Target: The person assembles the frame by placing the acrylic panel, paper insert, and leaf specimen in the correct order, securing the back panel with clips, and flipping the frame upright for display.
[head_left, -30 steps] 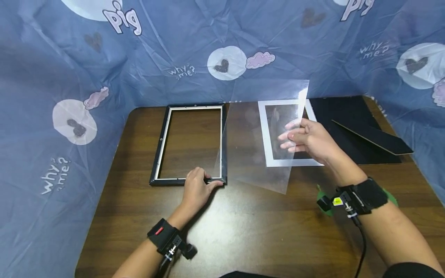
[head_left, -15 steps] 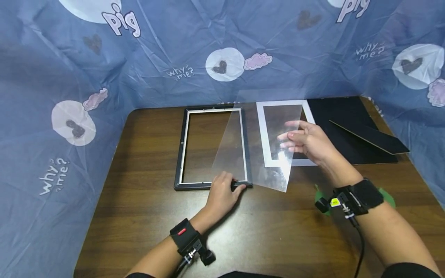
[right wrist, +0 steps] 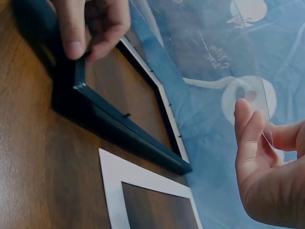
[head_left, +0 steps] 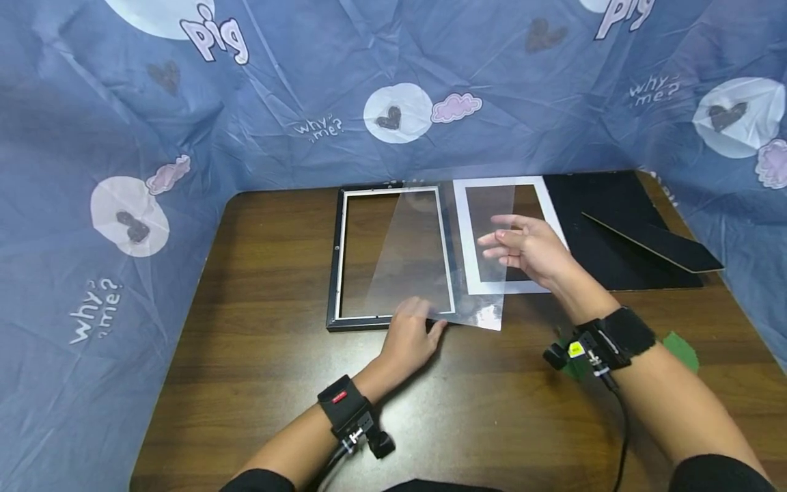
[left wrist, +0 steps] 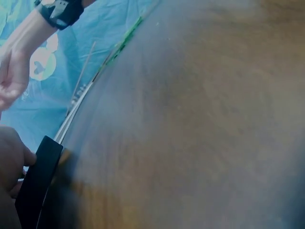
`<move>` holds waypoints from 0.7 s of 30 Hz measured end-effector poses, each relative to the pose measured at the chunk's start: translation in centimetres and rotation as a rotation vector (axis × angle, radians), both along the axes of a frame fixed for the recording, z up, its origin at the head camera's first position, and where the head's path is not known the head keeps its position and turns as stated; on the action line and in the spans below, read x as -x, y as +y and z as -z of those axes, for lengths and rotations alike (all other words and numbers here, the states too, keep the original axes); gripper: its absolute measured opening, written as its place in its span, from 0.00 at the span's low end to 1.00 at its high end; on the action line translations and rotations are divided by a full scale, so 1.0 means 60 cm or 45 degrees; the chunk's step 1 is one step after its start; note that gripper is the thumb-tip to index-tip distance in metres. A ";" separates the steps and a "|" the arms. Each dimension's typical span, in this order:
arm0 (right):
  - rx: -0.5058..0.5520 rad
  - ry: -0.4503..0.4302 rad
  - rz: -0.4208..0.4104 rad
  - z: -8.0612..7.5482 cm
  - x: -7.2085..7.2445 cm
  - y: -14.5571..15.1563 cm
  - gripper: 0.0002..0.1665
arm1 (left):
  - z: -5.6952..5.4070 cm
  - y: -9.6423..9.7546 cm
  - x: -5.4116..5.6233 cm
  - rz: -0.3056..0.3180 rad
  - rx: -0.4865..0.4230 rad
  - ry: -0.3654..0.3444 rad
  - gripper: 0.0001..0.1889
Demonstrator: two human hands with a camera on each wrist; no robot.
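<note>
slid to the right in the head view since a second ago, the dark frame (head_left: 337,256) now lies at the middle of the picture, and we see that the left hand (head_left: 408,342) has travelled with it; the clear sheet (head_left: 430,253) has come lower and slants across the frame's right part.

we find the two hands well apart. the left one grips the frame's corner at the lower middle of the head view, and the right wrist view lets us make out its thumb on the outer side, fingers bent toward the opening. right of centre, the right hand (head_left: 531,249) pinches the sheet's edge between thumb and fingers. we cannot tell whether the sheet touches the frame.

partly behind the sheet, we see a white mat (head_left: 553,212) flat on the worktop (head_left: 258,307), and just right of it a black board (head_left: 599,191) with a black flap (head_left: 658,242) tilted up over it. something green (head_left: 682,350), partly hidden, shows by the right wrist strap (head_left: 617,338) at the lower right; the left wrist strap (head_left: 344,406) sits at lower centre. we see a printed blue cloth (head_left: 277,82) filling the top.
</note>
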State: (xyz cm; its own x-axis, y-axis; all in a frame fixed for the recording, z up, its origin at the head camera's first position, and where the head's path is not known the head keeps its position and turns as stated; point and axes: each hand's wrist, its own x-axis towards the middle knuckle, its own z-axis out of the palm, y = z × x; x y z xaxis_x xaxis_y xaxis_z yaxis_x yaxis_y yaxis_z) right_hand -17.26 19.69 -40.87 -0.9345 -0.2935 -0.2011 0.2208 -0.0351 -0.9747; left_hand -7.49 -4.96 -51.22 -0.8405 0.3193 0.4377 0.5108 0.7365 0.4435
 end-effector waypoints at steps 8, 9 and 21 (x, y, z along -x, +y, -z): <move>-0.130 -0.043 -0.037 0.019 0.049 -0.063 0.29 | -0.022 -0.052 -0.029 0.287 -0.036 0.368 0.06; -0.131 -0.052 -0.040 0.020 0.055 -0.070 0.29 | -0.027 -0.065 -0.030 0.325 -0.082 0.444 0.04; -0.195 -0.085 -0.123 0.033 0.098 -0.136 0.27 | -0.051 -0.221 0.024 -0.441 -0.272 0.224 0.03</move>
